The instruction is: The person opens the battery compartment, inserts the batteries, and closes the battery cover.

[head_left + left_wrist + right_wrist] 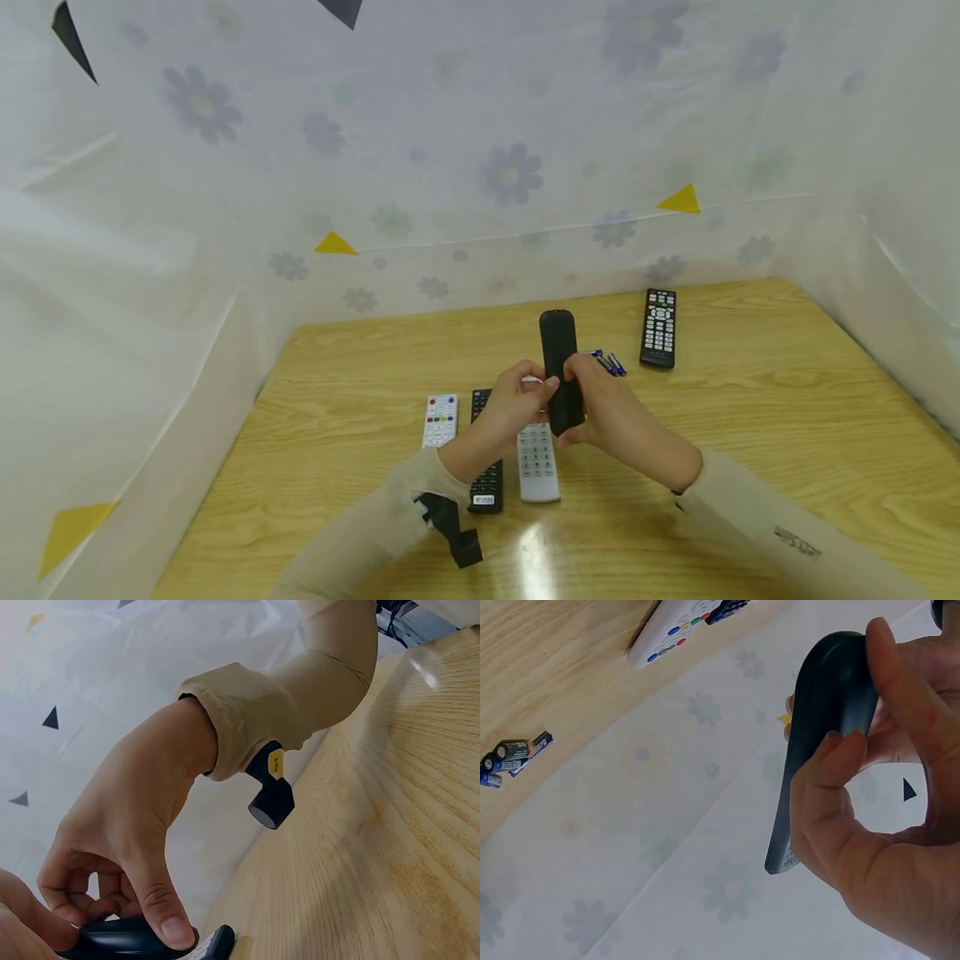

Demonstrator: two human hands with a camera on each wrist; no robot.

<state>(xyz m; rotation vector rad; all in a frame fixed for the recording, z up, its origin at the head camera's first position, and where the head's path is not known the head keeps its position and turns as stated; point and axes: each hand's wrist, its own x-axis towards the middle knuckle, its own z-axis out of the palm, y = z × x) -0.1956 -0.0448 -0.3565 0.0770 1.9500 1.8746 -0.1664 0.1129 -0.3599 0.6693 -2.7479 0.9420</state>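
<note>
Both hands hold a black remote control above the table, with its plain, buttonless face towards the head camera. My left hand pinches its left side, thumb on the near face. On the opposite side my right hand grips it with bent fingers. In the right wrist view the remote's smooth, rounded body slants between the two hands. Its button side is hidden. Below the hands lie a white remote, a black remote and a pale grey remote, partly covered by the left hand and the held remote.
Several small blue-and-black batteries lie just beyond the right hand. Farther back on the right is a black remote with white buttons. The wood-grain table is bordered by a white flower-print sheet at the back and sides.
</note>
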